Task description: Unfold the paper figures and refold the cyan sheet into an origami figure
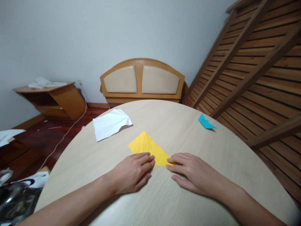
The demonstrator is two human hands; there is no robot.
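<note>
A folded yellow paper (148,147) lies flat on the round light-wood table (164,201), near the middle. My left hand (133,172) rests palm down with its fingertips on the paper's near left edge. My right hand (195,172) lies flat too, its fingertips touching the paper's near right corner. Neither hand grips the paper; the fingers are spread and pressing down.
A creased white sheet (110,124) lies at the table's far left. A small blue folded paper (205,122) sits at the far right. Behind the table stand a wooden headboard (142,80), a slatted bed frame (254,62) leaning at the right, and a low shelf (51,97).
</note>
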